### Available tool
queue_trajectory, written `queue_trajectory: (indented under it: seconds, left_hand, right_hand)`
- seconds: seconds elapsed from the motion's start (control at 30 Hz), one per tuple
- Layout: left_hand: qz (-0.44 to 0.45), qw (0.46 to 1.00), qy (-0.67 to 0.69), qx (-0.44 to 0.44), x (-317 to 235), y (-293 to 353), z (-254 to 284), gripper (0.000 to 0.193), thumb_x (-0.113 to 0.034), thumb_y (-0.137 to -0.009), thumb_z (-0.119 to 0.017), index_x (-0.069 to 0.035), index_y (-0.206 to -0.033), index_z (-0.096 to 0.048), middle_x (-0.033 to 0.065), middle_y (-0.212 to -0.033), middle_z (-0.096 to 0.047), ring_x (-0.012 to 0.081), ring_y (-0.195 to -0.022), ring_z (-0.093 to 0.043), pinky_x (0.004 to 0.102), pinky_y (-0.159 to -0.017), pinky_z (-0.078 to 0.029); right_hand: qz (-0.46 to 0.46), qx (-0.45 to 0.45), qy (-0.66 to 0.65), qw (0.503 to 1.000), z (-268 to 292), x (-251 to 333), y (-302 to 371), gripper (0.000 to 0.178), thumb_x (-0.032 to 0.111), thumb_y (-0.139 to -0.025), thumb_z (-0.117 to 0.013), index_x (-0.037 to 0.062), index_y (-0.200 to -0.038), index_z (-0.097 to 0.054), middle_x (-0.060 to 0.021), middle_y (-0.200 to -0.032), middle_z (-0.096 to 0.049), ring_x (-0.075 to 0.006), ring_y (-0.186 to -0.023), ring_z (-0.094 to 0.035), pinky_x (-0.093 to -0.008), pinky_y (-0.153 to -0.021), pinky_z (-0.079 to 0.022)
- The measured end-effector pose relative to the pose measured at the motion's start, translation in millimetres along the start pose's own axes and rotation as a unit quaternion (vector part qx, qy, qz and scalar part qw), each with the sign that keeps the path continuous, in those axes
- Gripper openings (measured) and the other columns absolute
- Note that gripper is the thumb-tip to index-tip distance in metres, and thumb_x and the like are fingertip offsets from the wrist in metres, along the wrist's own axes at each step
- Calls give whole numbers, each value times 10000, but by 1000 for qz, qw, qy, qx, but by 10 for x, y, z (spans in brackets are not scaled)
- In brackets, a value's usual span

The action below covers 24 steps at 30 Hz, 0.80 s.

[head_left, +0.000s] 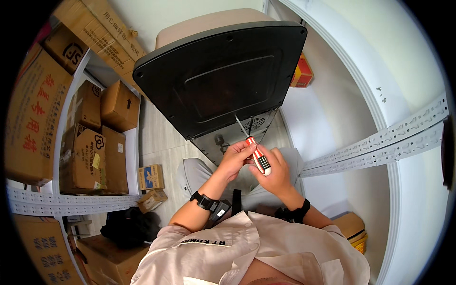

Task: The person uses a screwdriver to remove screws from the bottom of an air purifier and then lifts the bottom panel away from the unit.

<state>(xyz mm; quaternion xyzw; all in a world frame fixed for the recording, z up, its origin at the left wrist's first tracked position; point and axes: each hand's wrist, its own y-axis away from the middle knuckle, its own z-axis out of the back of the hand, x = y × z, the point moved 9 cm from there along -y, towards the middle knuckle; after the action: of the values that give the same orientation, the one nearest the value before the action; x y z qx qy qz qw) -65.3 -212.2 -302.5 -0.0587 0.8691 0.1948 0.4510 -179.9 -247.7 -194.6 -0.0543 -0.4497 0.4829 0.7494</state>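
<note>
A screwdriver (pixel 260 160) with a red-and-white striped handle and a black, white-dotted patch is between my hands, its metal shaft pointing up and away toward the appliance. My right hand (pixel 276 175) is closed around the handle's butt end from the right. The fingers of my left hand (pixel 233 160) are pinched together against the handle's left side; whether they hold anything else is hidden. Just beyond the shaft tip is the lower edge of a large black panel (pixel 223 80) on a beige appliance (pixel 209 23). Beneath it shows a grey metal back (pixel 204 142) with a round vent grille (pixel 256 124).
Cardboard boxes (pixel 95 156) fill the white shelving (pixel 71 118) on the left. Small boxes (pixel 151 177) and a black cloth-like heap (pixel 130 227) lie nearby. Perforated metal shelf rails (pixel 380 142) cross the right side. A red-and-yellow box (pixel 302 72) stands behind the appliance.
</note>
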Motion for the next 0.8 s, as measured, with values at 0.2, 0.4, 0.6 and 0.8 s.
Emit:
queue_trajectory:
  seconds: [0.2,0.4,0.6,0.8]
  left_hand:
    - [-28,1000,12,2,-35,25,-33,230,-280,-960,-596,-76,-1050,-653,3,-919,-682,85,-814,-622,244,-735,-493]
    - [-15,1000,2,-5,-65,72,-51,238,-290,-960,-593,-79,-1056,-649,1,-919,-680,81,-805,-623,241,-728,-492]
    - [-12,1000,-21,-2,-34,34,-66,203,-292,-958,-601,-95,-980,-640,-7,-872,-666,69,-774,-610,231,-700,-486]
    - [-37,999,-11,2,-30,9,-23,221,-297,-941,-633,-89,-1012,-651,-14,-889,-690,48,-772,-600,216,-676,-451]
  right_hand:
    - [-292,97,-310,900,-281,-459,273,584,279,-887,-661,-12,-1328,-412,-142,-889,-653,-183,-736,-629,-310,-629,-477]
    - [-90,-14,-160,983,-157,-233,113,472,193,-822,-728,31,-1231,-557,-109,-848,-643,-239,-699,-633,-346,-628,-494]
    - [-30,11,42,999,-42,-124,93,451,169,-743,-775,86,-1165,-641,-94,-870,-585,-299,-756,-608,-362,-640,-486]
    - [-46,-10,-69,996,10,-143,29,501,260,-840,-708,39,-1256,-536,-127,-965,-634,-272,-792,-639,-342,-656,-497]
